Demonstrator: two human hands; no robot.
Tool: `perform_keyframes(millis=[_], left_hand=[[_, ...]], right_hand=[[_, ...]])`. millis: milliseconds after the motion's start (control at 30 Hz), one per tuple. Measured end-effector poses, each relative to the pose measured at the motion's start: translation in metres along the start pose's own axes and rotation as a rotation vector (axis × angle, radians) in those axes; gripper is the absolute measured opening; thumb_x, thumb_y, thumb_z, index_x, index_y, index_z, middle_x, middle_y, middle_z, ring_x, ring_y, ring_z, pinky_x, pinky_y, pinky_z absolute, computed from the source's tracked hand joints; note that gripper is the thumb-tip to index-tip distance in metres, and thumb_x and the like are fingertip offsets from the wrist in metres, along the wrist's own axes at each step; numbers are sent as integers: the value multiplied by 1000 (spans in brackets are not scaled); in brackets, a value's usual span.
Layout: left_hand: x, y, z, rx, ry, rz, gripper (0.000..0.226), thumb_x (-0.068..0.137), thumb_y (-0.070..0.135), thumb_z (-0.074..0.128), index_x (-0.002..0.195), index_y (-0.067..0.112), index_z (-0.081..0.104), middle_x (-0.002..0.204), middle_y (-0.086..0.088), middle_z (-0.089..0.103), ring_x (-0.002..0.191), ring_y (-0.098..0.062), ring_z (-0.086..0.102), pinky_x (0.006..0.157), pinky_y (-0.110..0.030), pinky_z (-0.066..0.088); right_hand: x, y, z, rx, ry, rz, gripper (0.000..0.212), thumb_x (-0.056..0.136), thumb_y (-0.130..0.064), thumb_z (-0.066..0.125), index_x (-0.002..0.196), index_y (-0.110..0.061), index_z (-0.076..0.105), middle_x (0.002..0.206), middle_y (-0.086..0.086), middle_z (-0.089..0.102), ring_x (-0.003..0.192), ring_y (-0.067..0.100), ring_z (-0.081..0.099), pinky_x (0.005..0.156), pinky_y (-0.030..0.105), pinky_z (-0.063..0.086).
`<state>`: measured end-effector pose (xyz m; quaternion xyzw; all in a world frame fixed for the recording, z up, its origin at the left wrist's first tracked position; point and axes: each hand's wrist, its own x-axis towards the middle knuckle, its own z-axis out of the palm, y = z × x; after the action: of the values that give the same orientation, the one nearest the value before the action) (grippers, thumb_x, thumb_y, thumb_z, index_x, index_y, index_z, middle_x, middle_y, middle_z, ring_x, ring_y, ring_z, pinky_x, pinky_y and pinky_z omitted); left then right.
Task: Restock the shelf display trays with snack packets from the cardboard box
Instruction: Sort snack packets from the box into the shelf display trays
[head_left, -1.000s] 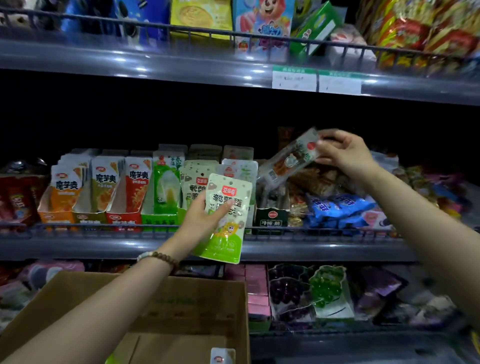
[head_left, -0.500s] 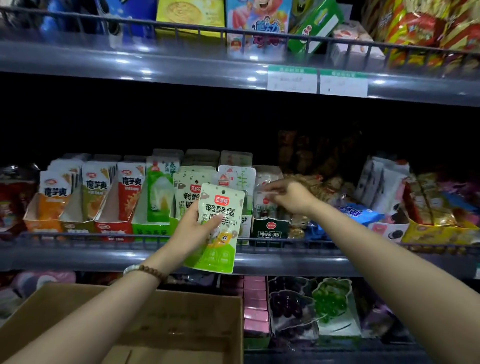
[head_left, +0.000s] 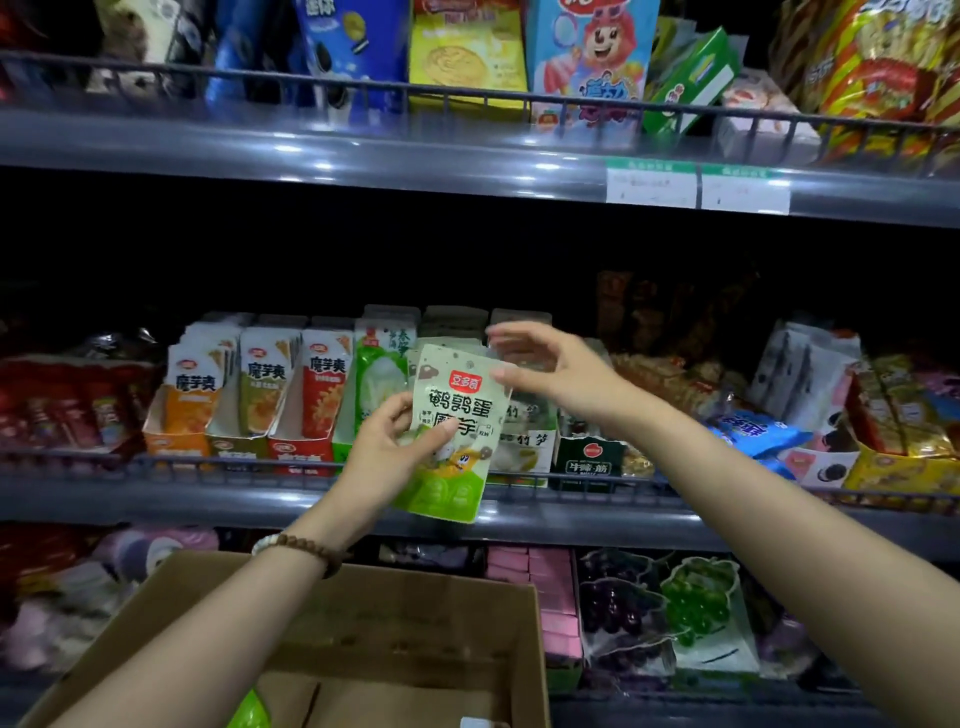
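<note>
Shelf (head_left: 208, 499) with 魔芋爽 trays (head_left: 236, 447); green 鹌鹑蛋 packet (head_left: 457, 415) in grip of left hand (head_left: 382, 457), right hand (head_left: 566, 371) slack-fingered alongside.

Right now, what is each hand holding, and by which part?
Left hand grips the green packet by its left edge. Right hand open near its top, holding nothing.

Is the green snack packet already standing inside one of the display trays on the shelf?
No, the left hand grips the green packet in front of the display trays, not inside one.
</note>
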<state>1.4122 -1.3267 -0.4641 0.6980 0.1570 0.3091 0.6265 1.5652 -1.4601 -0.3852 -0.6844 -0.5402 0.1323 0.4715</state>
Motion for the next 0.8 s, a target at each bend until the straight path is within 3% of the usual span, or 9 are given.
perform_keyframes(millis=[133, 233, 367, 433, 500, 633, 800], left_hand=[[-2, 7, -12, -63, 43, 17, 32, 81, 11, 70, 108, 10, 55, 96, -1, 72, 76, -5, 69, 61, -16, 52], [5, 5, -21, -39, 58, 29, 29, 82, 15, 68, 107, 18, 53, 102, 0, 69, 87, -7, 68, 68, -15, 53], [17, -19, -42, 239, 65, 21, 53, 89, 36, 58, 136, 19, 38, 138, 1, 47, 125, -12, 45, 100, -24, 39], [19, -32, -49, 398, 4, -6, 70, 85, 50, 53, 144, 21, 28, 149, 2, 35, 135, -15, 35, 110, -34, 33], [20, -40, -51, 509, -70, -26, 79, 82, 59, 46, 149, 25, 21, 154, 5, 26, 140, -15, 27, 114, -40, 28], [22, -53, -51, 599, -171, -16, 70, 90, 53, 45, 149, 29, 18, 156, 4, 22, 143, -13, 20, 116, -36, 22], [19, -66, -53, 659, -176, -21, 72, 85, 62, 41, 148, 40, 16, 155, 5, 23, 145, -20, 15, 116, -50, 23]], right_hand=[[6, -8, 30, 54, -100, 122, 27, 83, -12, 71, 108, -5, 65, 101, 11, 70, 83, 10, 64, 73, 21, 52], [16, -15, 38, 29, -11, 88, 17, 81, -10, 71, 97, -7, 67, 83, 2, 69, 68, 0, 63, 59, 15, 49], [36, -1, 33, 50, 375, 109, 31, 81, -12, 72, 110, -3, 64, 104, 12, 69, 95, 20, 66, 82, 34, 55], [46, 12, 31, 53, 435, 148, 38, 83, -13, 70, 117, -2, 60, 113, 12, 66, 103, 21, 63, 88, 34, 54], [57, 24, 31, 36, 420, 194, 44, 82, -17, 71, 122, -4, 57, 118, 11, 64, 107, 22, 62, 93, 38, 52], [68, 43, 41, -208, 227, 266, 55, 82, -23, 72, 130, -8, 50, 117, 2, 59, 106, 23, 61, 84, 34, 52], [71, 57, 60, -503, 91, 202, 61, 79, -29, 74, 134, -17, 50, 134, 7, 53, 123, 26, 49, 104, 36, 40]])
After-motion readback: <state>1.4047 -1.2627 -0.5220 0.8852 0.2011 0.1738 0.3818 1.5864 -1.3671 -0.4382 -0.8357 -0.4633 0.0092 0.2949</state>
